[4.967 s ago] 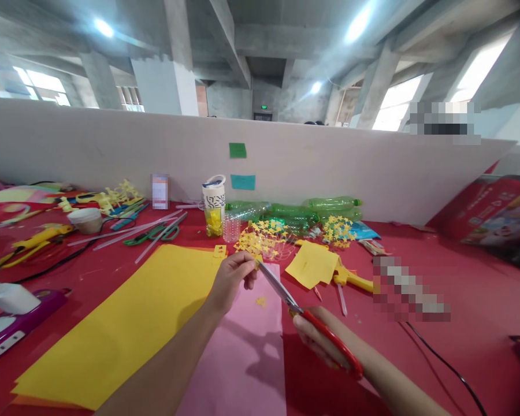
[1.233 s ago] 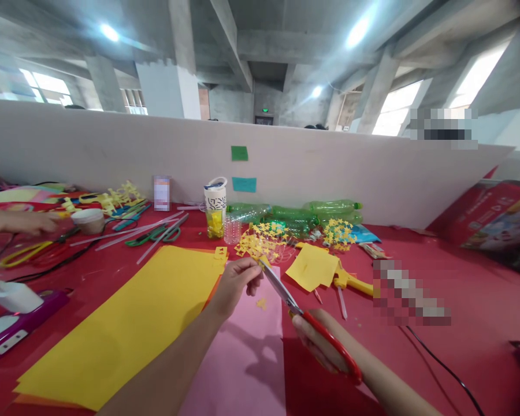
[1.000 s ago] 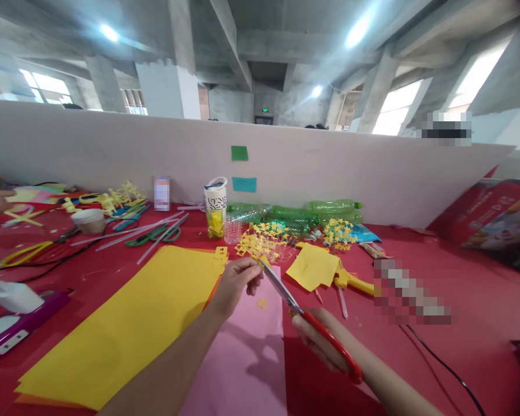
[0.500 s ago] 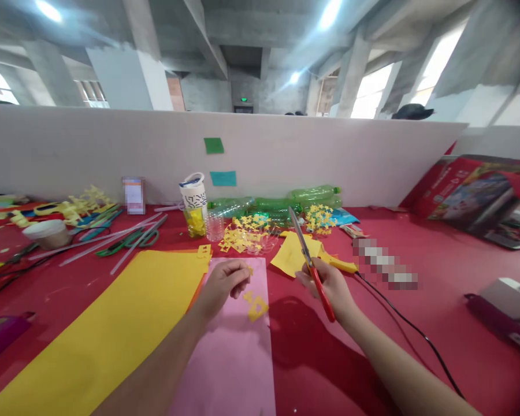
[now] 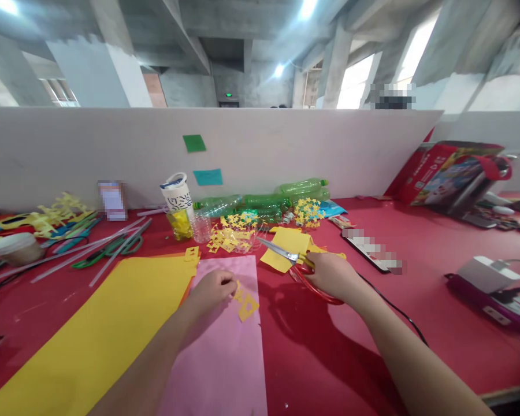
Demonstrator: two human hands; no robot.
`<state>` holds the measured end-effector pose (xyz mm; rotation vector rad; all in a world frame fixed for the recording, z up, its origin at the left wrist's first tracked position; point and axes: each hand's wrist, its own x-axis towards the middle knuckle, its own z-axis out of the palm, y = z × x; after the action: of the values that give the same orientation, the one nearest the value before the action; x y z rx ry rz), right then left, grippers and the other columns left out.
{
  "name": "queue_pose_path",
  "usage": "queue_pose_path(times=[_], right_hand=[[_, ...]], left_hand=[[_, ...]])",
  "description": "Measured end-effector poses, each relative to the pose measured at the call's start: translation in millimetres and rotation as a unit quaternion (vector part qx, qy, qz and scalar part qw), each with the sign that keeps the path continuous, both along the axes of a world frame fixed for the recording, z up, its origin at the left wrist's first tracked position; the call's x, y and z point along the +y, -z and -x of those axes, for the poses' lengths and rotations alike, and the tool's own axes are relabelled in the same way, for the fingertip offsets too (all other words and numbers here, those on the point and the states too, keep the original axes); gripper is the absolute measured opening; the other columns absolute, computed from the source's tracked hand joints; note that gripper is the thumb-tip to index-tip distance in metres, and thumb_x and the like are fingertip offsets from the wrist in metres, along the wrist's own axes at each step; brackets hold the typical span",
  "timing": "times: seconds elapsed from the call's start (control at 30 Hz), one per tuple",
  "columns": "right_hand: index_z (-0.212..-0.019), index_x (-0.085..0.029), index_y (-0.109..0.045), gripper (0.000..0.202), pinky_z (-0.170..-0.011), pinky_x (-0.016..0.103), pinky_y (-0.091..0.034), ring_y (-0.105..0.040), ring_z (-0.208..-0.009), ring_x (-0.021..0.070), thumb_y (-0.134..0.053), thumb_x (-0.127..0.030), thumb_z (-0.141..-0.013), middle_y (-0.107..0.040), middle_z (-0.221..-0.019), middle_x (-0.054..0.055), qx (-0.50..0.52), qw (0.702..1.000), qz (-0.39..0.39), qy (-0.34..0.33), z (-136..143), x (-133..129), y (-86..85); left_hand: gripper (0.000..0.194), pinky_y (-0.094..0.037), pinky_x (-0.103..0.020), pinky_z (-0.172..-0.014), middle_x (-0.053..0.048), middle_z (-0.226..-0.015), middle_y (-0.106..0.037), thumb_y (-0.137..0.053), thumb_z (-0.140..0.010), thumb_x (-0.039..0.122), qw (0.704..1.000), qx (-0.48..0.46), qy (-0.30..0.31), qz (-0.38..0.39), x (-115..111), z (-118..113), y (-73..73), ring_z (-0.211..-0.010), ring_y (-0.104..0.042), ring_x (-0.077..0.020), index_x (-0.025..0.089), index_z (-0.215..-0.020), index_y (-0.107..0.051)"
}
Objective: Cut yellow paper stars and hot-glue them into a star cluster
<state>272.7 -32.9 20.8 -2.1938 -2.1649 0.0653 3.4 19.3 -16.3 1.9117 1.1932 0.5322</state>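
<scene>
My left hand (image 5: 214, 290) is closed, fingers curled, over the pink sheet (image 5: 221, 352). Small yellow paper cut-outs (image 5: 248, 308) lie by its fingertips; whether it pinches one is hidden. My right hand (image 5: 335, 278) is closed on red-handled scissors (image 5: 281, 252), low over the red table, blades pointing left and away. Under the blades is a yellow paper piece (image 5: 285, 242). Behind my right hand a yellow tool with a black cord (image 5: 392, 309) is mostly covered. Large yellow sheets (image 5: 112, 318) lie left of the pink one.
Piles of yellow paper stars (image 5: 234, 234) sit before green plastic bottles (image 5: 266, 202). A patterned white cup (image 5: 177, 196) stands behind the sheets. Green scissors (image 5: 112, 251) and straws lie left; a phone (image 5: 368, 251) and a purple power strip (image 5: 494, 309) lie right.
My right hand has turned palm-down and lowered the scissors, whose blades swung leftward from upright. My left hand stays over the pink sheet. The view has shifted right.
</scene>
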Motion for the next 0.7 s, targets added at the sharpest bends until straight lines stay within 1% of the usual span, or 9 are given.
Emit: queue_pose_path(times=[0.07, 0.17, 0.27, 0.33, 0.4, 0.47, 0.53, 0.6, 0.7], right_hand=[[-0.08, -0.015, -0.06, 0.027, -0.05, 0.025, -0.027, -0.06, -0.069, 0.0228, -0.047, -0.038, -0.074, -0.065, -0.076, 0.011, -0.012, 1.0, 0.01, 0.021, -1, 1, 3.8], [-0.078, -0.014, -0.061, 0.022, -0.051, 0.026, -0.03, -0.061, -0.07, 0.0234, -0.052, -0.033, -0.068, -0.066, -0.077, 0.012, -0.01, 1.0, 0.027, 0.012, 4, 1, 13.2], [-0.083, -0.015, -0.06, 0.024, -0.052, 0.026, -0.033, -0.062, -0.072, 0.0241, -0.051, -0.033, -0.07, -0.066, -0.08, 0.012, -0.004, 0.999, 0.032, 0.015, 14, 2, 22.1], [-0.086, -0.015, -0.059, 0.026, -0.053, 0.026, -0.035, -0.062, -0.074, 0.0251, -0.049, -0.033, -0.071, -0.066, -0.081, 0.013, -0.002, 0.999, 0.033, 0.019, 19, 3, 25.6], [-0.087, -0.015, -0.059, 0.026, -0.054, 0.026, -0.036, -0.062, -0.075, 0.0261, -0.049, -0.034, -0.072, -0.066, -0.081, 0.012, 0.0, 0.999, 0.036, 0.021, 22, 4, 27.1], [-0.085, -0.015, -0.059, 0.026, -0.054, 0.027, -0.037, -0.063, -0.074, 0.0269, -0.05, -0.035, -0.071, -0.066, -0.078, 0.012, 0.001, 0.999, 0.043, 0.021, 21, 5, 27.5], [-0.084, -0.016, -0.059, 0.025, -0.053, 0.027, -0.037, -0.063, -0.073, 0.0275, -0.051, -0.035, -0.07, -0.066, -0.078, 0.012, 0.002, 0.999, 0.048, 0.02, 19, 5, 27.4], [-0.083, -0.016, -0.06, 0.024, -0.053, 0.027, -0.037, -0.063, -0.074, 0.0275, -0.05, -0.034, -0.069, -0.066, -0.079, 0.012, 0.004, 0.999, 0.048, 0.019, 18, 5, 27.5], [-0.084, -0.016, -0.06, 0.024, -0.054, 0.027, -0.037, -0.063, -0.075, 0.0263, -0.049, -0.032, -0.07, -0.066, -0.081, 0.013, 0.008, 0.999, 0.046, 0.025, 19, 4, 27.9]], left_hand=[[0.02, -0.028, -0.024, -0.049, 0.001, -0.054, -0.051, -0.045, -0.067, 0.023, 1.0, -0.004, 0.003, -0.006, 0, -1, 1.5, -0.05, -0.046, -0.0132, 0.018, -0.048, -0.049], [0.02, -0.028, -0.024, -0.05, 0.0, -0.053, -0.053, -0.045, -0.067, 0.023, 1.0, 0.006, 0.001, -0.022, -1, -3, 1.5, -0.052, -0.047, -0.0138, 0.018, -0.049, -0.051], [0.019, -0.029, -0.024, -0.05, 0.0, -0.054, -0.051, -0.043, -0.069, 0.024, 0.999, 0.017, -0.006, -0.029, 0, -1, 0.1, -0.053, -0.047, -0.0137, 0.018, -0.052, -0.05], [0.02, -0.028, -0.024, -0.05, 0.001, -0.054, -0.049, -0.043, -0.069, 0.025, 0.999, 0.035, 0.012, -0.031, 2, 1, 0.5, -0.054, -0.045, -0.013, 0.017, -0.052, -0.047], [0.021, -0.025, -0.024, -0.049, 0.003, -0.052, -0.043, -0.044, -0.069, 0.027, 0.996, 0.066, 0.049, -0.022, 3, 4, 2.8, -0.052, -0.041, -0.0117, 0.017, -0.051, -0.044], [0.023, -0.022, -0.025, -0.048, 0.004, -0.051, -0.037, -0.044, -0.069, 0.029, 0.992, 0.101, 0.072, -0.017, 3, 6, 6.2, -0.049, -0.035, -0.0103, 0.017, -0.05, -0.04], [0.024, -0.019, -0.025, -0.047, 0.004, -0.051, -0.035, -0.044, -0.069, 0.031, 0.988, 0.134, 0.065, -0.032, 2, 6, 9.3, -0.049, -0.033, -0.0097, 0.017, -0.051, -0.037], [0.024, -0.018, -0.026, -0.047, 0.004, -0.052, -0.036, -0.043, -0.07, 0.032, 0.984, 0.165, 0.046, -0.053, 1, 6, 11.3, -0.049, -0.034, -0.0098, 0.017, -0.052, -0.036], [0.023, -0.018, -0.026, -0.048, 0.003, -0.053, -0.039, -0.041, -0.071, 0.031, 0.981, 0.176, 0.044, -0.069, 1, 6, 12.2, -0.051, -0.037, -0.0104, 0.018, -0.053, -0.036]])
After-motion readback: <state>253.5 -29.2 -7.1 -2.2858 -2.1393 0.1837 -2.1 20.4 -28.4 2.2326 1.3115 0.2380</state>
